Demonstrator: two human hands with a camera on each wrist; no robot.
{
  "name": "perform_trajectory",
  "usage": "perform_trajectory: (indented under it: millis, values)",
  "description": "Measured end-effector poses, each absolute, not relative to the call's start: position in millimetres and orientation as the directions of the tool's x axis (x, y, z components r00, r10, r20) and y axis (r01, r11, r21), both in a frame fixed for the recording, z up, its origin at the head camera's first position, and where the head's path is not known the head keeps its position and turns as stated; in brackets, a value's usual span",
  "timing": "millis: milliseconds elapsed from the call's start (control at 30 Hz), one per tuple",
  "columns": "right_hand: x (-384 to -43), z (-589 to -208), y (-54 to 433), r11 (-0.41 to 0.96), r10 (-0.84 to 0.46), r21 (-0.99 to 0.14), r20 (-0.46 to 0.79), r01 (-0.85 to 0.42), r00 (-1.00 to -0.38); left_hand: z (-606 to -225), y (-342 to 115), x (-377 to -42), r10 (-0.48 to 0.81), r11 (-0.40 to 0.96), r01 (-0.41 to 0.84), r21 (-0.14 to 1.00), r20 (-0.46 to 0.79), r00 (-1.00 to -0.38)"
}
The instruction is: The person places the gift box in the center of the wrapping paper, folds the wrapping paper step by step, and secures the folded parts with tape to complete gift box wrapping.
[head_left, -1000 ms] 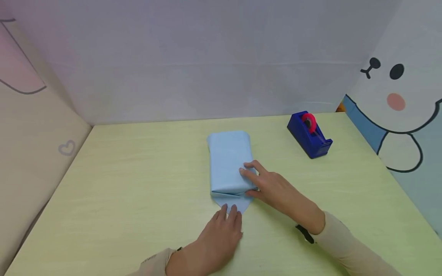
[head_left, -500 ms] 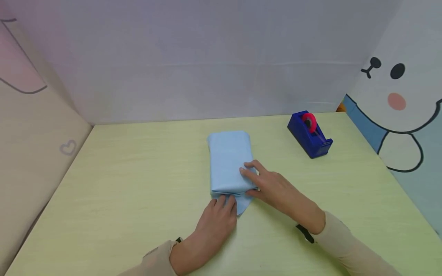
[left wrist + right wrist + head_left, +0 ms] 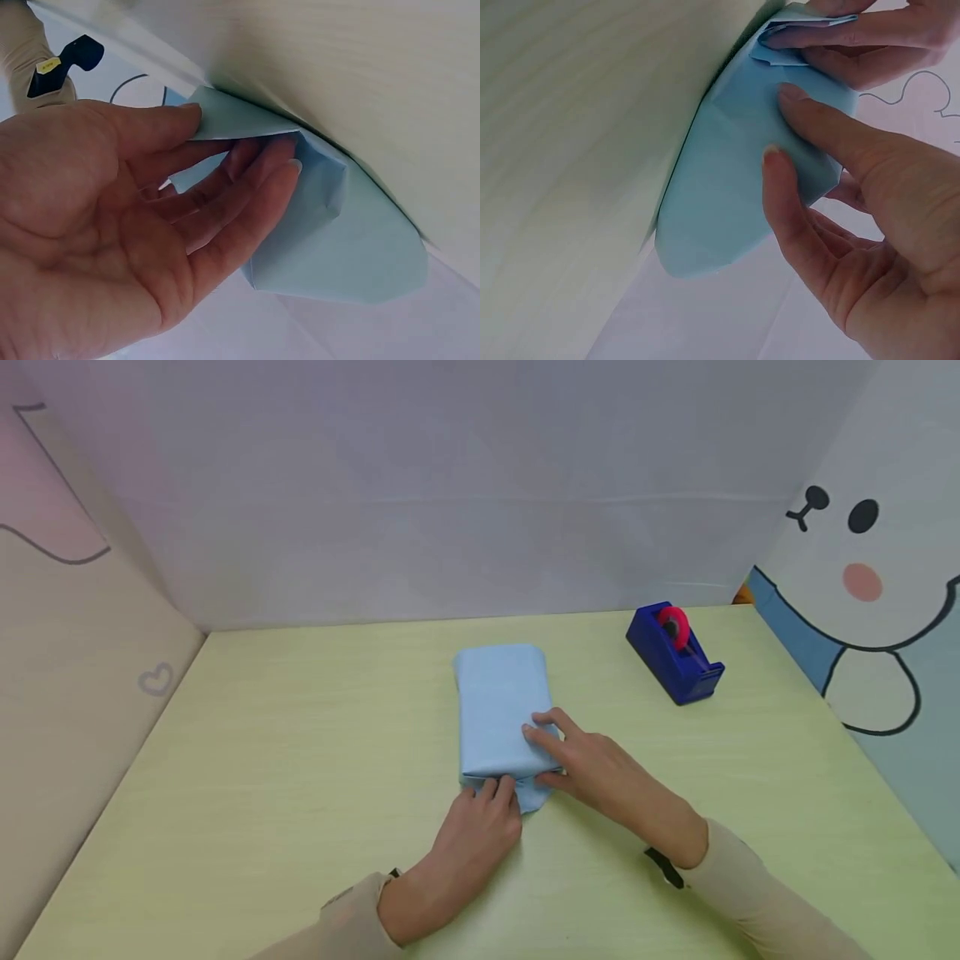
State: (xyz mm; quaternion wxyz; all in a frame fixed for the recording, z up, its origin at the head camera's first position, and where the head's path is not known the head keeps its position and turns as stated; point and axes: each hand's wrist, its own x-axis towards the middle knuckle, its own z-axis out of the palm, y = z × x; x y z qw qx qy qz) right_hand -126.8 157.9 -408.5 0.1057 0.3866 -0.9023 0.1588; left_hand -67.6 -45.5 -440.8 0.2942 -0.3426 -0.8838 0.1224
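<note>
Pale tabletop [image 3: 262, 760], blue parcel [image 3: 502, 702] near centre.
Left hand [image 3: 480, 835], parcel's 6 o'clock: thumb and fingers pinch the flap [image 3: 534, 797]. Right hand [image 3: 597, 774], 4 o'clock: fingers apart, gripping parcel's edge. Tape dispenser [image 3: 671, 660]: parcel's 2 o'clock.

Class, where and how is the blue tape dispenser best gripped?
Grip the tape dispenser by its long sides, probably from above: it stands upright, its body is narrower than long, and the red roll rises toward the far end.

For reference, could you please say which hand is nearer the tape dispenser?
Right: the right hand is in front and left of the tape dispenser; the left hand is farther that way.
</note>
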Motion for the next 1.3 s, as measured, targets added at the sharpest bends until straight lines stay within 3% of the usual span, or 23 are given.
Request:
perform_trajectory:
  millis: [300, 667, 900, 1300]
  values:
    - [-126.6, -408.3, 158.5, 0.644, -0.674, -0.197, 0.312, -0.740, -0.670, -434.4, -48.4, -74.4, 0.699, 0.715, 0.563, -0.414, 0.446, -0.560]
    - [-126.7, -409.0, 158.9, 0.644, -0.672, -0.198, 0.314, -0.739, -0.670, -417.2, -53.5, -85.9, 0.671, 0.723, 0.630, -0.282, 0.502, -0.546]
    - [-126.8, -408.5, 159.0, 0.646, -0.674, -0.191, 0.311, -0.739, -0.670, -413.4, -54.4, -95.5, 0.684, 0.702, 0.662, -0.262, 0.504, -0.527]
    - [-122.3, -403.5, 161.1, 0.677, -0.678, -0.190, 0.214, -0.711, -0.703, -413.5, -59.8, -96.1, 0.710, 0.675, 0.698, -0.241, 0.469, -0.525]
